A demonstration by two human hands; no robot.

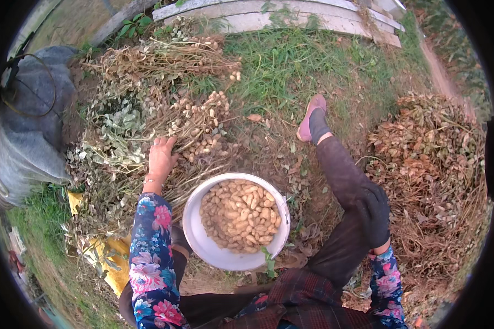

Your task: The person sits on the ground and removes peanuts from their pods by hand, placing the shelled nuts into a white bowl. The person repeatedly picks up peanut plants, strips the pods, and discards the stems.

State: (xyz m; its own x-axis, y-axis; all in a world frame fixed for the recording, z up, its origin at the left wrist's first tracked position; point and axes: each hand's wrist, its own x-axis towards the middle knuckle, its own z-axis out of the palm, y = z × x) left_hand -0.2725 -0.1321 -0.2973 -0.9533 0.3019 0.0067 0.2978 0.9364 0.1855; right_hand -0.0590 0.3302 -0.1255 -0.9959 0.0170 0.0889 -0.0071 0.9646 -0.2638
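My bare left hand point(161, 158), with a ring and a bracelet, reaches onto a heap of pulled peanut plants point(123, 123). Its fingers touch the stems, but whether they close around any is not clear. Just right of the fingers, a cluster of peanut pods point(206, 144) hangs on the roots. My right hand point(376, 216), in a dark glove, rests over my right knee and holds nothing. Between my legs stands a round white basin point(197, 242), partly filled with loose unshelled peanuts point(245, 214).
Another bundle of peanut plants point(168, 57) lies farther off. Dry brown vines point(424, 177) are heaped to my right. A grey cloth-covered bulk point(33, 135) stands at the left, near yellow sheeting point(109, 259). White boards point(271, 16) edge the grass beyond my outstretched foot point(313, 117).
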